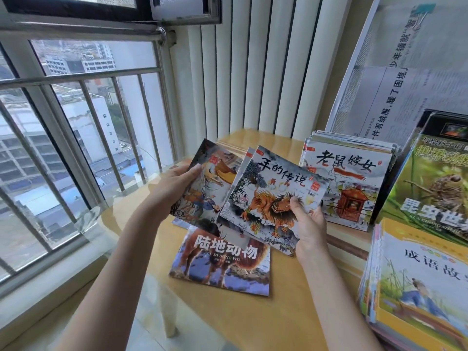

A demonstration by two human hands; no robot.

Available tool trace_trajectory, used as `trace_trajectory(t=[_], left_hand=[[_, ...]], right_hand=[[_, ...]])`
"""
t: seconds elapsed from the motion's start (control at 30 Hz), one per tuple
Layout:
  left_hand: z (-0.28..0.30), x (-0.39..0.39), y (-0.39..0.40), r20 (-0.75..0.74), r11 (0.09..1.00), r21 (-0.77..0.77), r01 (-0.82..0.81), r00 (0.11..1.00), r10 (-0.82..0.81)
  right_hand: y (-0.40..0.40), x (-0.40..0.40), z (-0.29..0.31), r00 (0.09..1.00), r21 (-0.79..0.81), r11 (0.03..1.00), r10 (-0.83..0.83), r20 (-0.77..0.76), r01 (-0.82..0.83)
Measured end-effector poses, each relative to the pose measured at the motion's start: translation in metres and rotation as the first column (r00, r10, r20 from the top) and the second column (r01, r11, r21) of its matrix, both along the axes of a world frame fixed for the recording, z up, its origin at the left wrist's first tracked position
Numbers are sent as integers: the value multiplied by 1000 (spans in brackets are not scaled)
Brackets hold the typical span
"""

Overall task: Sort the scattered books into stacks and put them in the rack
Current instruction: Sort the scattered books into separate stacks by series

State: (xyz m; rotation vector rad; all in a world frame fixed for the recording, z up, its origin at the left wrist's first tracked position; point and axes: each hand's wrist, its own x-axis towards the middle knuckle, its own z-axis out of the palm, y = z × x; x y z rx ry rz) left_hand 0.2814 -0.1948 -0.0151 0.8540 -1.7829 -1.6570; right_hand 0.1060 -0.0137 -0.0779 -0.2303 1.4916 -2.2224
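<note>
Beside a barred window, on a pale yellow wooden table (253,312), we see a book-sorting task under way. We note the left hand (174,188), thumb curled over the upper left edge of a thin picture book with a dark painted cover of robed figures (202,183), fingers hidden beneath it. The right hand (307,224) pinches the lower right part of a thin grey-white picture book showing an orange lion-like beast (271,196), thumb on the cover, fingers behind. Both books are held above the table and fanned, the beast book overlapping the dark one, with at least one further thin book edge showing between them.

We judge the risk as follows: the in-between books are held only by the pinch of their neighbours, so spreading the fan could let one slide out onto the glossy brown-animal book (220,264) lying flat below. Thin covers gripped at one edge may also bend.

Outward to the right stand a slanted stack fronted by a white cover with a red sedan chair (347,183), a green insect-cover book (430,183), and a nearer yellow-bordered stack (415,282). We cannot identify the rack with certainty.
</note>
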Motion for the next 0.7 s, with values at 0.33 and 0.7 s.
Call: trace_trajectory(t=[0.33, 0.7], left_hand=[[7, -2, 7, 38, 999, -26, 31, 999, -30], [-55, -32, 48, -594, 758, 505, 412, 803, -40]], right_hand=[[7, -6, 3, 997, 5, 999, -39, -67, 39], [-9, 6, 2, 953, -95, 989, 138, 270, -117]])
